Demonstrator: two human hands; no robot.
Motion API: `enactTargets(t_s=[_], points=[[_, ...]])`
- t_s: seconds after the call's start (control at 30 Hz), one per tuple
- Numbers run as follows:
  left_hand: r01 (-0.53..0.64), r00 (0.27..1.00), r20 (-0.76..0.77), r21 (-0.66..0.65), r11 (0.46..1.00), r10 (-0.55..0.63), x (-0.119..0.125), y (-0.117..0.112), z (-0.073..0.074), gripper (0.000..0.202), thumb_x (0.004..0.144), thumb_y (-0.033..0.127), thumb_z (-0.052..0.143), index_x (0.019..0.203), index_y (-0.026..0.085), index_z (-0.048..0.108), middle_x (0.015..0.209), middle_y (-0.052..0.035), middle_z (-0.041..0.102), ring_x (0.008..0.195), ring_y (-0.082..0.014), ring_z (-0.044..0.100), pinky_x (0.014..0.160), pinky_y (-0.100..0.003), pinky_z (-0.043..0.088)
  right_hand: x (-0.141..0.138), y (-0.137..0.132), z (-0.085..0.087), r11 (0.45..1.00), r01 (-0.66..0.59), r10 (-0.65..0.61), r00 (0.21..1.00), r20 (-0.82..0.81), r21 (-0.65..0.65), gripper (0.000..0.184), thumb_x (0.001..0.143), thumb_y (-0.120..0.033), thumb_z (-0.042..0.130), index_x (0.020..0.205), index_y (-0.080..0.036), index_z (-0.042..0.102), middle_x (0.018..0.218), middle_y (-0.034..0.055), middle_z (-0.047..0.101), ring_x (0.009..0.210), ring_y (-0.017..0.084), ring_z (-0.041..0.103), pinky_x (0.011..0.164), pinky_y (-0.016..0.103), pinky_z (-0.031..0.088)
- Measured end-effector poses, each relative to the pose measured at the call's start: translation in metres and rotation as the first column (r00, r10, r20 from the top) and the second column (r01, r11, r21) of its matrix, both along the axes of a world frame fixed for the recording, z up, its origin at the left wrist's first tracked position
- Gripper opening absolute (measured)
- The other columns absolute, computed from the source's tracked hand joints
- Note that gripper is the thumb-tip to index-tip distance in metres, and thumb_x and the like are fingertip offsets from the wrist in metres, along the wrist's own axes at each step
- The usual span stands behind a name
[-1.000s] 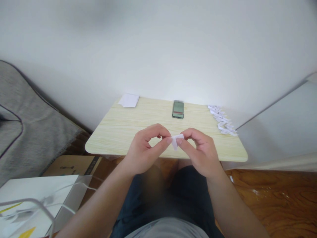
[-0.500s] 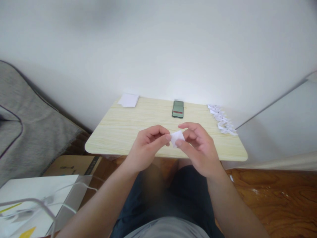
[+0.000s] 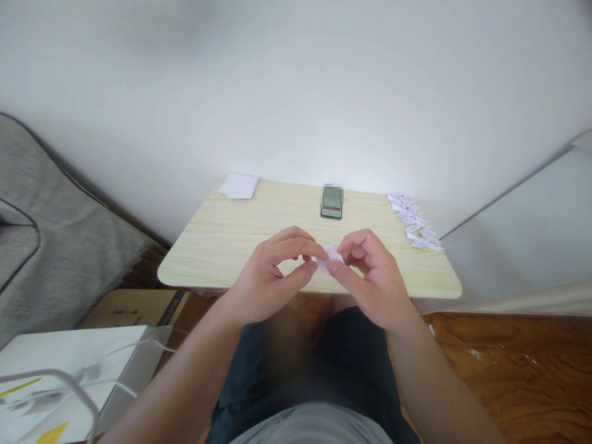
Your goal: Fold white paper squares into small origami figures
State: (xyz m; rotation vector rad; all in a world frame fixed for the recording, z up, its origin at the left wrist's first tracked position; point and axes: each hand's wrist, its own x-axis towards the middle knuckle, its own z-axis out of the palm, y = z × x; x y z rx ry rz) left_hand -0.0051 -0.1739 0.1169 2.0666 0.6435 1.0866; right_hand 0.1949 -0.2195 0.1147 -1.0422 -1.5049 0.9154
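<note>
Both hands meet above the near edge of a small light-wood table point(image 3: 222, 234). My left hand point(image 3: 271, 277) and my right hand point(image 3: 370, 277) each pinch the same small folded piece of white paper point(image 3: 330, 255) between thumb and fingertips. The paper is mostly covered by the fingers, so its exact shape is hard to make out. A stack of white paper sheets point(image 3: 239, 185) lies at the table's far left corner. A pile of several small folded white paper pieces point(image 3: 414, 229) runs along the table's right edge.
A phone point(image 3: 332, 203) lies at the table's far middle, against a white wall. A grey cushion point(image 3: 50, 228) is at the left, with a cardboard box point(image 3: 134, 308) and a white paper bag point(image 3: 60, 364) on the floor. Wooden floor point(image 3: 509, 370) shows at the right.
The fingers of both hands have kept working the small paper; it turned from a strip shape to a more folded, compact form. The hands stayed in place.
</note>
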Motion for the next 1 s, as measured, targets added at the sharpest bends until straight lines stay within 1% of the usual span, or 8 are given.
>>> enactTargets(t_s=[0.07,0.17,0.27,0.37,0.53,0.73,0.83,1.0], points=[[0.016,1.000,-0.020,0.006,1.000,-0.016,-0.0035,0.0017,0.0024,0.019,0.092,0.014,0.065,0.105,0.023,0.077,0.102,-0.0084,0.068,0.093,-0.0183,0.064,0.082,-0.032,0.053,0.0011,0.0002,0.0003,1.000,-0.023,0.023,1.000,0.001,0.007,0.013,0.093,-0.027,0.069,0.097,-0.025,0.057,0.084,-0.0016,0.064,0.076,0.015,0.061,0.070,0.029,0.049],[0.048,0.998,-0.042,0.018,0.999,-0.047,-0.0063,0.0032,0.0019,0.018,0.093,0.014,0.064,0.103,0.022,0.076,0.103,-0.0087,0.069,0.094,-0.0185,0.065,0.082,-0.032,0.054,0.0027,0.0005,0.0000,1.000,-0.025,0.024,0.999,0.033,0.009,0.004,0.094,-0.025,0.067,0.093,-0.023,0.064,0.085,-0.0003,0.066,0.078,0.015,0.062,0.071,0.030,0.049],[0.041,0.998,-0.051,0.021,0.999,-0.040,-0.0066,0.0027,-0.0011,0.017,0.094,0.015,0.064,0.102,0.022,0.076,0.103,-0.0092,0.069,0.095,-0.0192,0.065,0.082,-0.032,0.054,0.0029,-0.0002,-0.0002,0.999,-0.013,0.015,0.998,0.064,-0.032,0.004,0.094,-0.026,0.067,0.093,-0.023,0.069,0.088,0.0013,0.070,0.081,0.017,0.064,0.073,0.031,0.051],[0.031,0.999,-0.044,0.020,0.999,-0.030,-0.0057,0.0015,-0.0035,0.015,0.094,0.016,0.063,0.101,0.022,0.075,0.102,-0.0093,0.070,0.095,-0.0192,0.066,0.082,-0.031,0.055,0.0023,-0.0016,0.0004,0.999,-0.012,0.015,0.998,0.058,-0.053,0.006,0.090,-0.027,0.071,0.094,-0.022,0.071,0.091,0.0018,0.073,0.081,0.017,0.066,0.073,0.031,0.053],[0.041,0.998,-0.054,0.051,0.998,-0.038,-0.0042,0.0017,-0.0028,0.015,0.095,0.017,0.062,0.101,0.022,0.074,0.103,-0.0090,0.070,0.095,-0.0187,0.066,0.084,-0.031,0.055,0.0015,-0.0017,0.0006,0.998,0.009,-0.006,0.999,0.051,-0.069,0.009,0.084,-0.023,0.075,0.090,-0.022,0.069,0.091,0.0016,0.073,0.076,0.016,0.066,0.068,0.029,0.054],[0.086,0.994,-0.078,0.054,0.995,-0.082,-0.0033,0.0016,-0.0004,0.017,0.095,0.013,0.062,0.103,0.022,0.074,0.104,-0.0086,0.069,0.098,-0.0184,0.065,0.087,-0.032,0.054,0.0003,0.0007,-0.0023,0.995,0.058,-0.055,0.997,0.046,-0.078,0.014,0.079,-0.015,0.073,0.084,-0.022,0.061,0.080,-0.0021,0.067,0.069,0.014,0.061,0.064,0.026,0.050],[0.064,0.996,-0.072,0.036,0.997,-0.062,-0.0027,0.0003,-0.0011,0.015,0.095,0.014,0.062,0.101,0.021,0.073,0.104,-0.0086,0.069,0.098,-0.0191,0.065,0.087,-0.033,0.054,0.0011,0.0005,-0.0030,0.997,0.036,-0.034,0.999,0.033,-0.070,0.014,0.081,-0.015,0.073,0.084,-0.022,0.061,0.080,-0.0024,0.066,0.070,0.013,0.060,0.066,0.027,0.051],[0.031,0.998,-0.049,-0.017,0.999,-0.032,-0.0013,-0.0007,-0.0027,0.013,0.096,0.016,0.060,0.101,0.021,0.071,0.101,-0.0080,0.069,0.095,-0.0192,0.064,0.086,-0.034,0.053,0.0033,-0.0006,-0.0035,0.997,-0.011,0.012,1.000,0.012,-0.075,0.014,0.084,-0.018,0.074,0.087,-0.022,0.062,0.086,-0.0010,0.067,0.074,0.014,0.062,0.070,0.028,0.051]])
